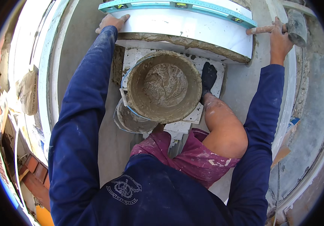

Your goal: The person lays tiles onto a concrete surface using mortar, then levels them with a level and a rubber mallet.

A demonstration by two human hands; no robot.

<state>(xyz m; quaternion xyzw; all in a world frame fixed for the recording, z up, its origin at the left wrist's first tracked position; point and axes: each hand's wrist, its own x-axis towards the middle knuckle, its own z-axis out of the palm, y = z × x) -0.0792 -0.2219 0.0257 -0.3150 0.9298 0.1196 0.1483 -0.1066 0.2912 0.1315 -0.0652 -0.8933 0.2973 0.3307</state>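
"What's that long white tile (181,22) like?"
"Smooth-faced, with small dark smudges. It lies flat, its length running left to right."
"And its near edge?"
"Rough grey-brown mortar (184,42) shows all along it, just below the white face."
"Is that the spirit level (181,5) on top?"
"Yes, turquoise, laid lengthwise across the tile, with three yellow-green vials showing. I can't read the bubbles."
"Where's the mallet (296,30)?"
"By the tile's right end. It has a thick, dark grey cylindrical head at the right and a mortar-stained wooden handle pointing left."
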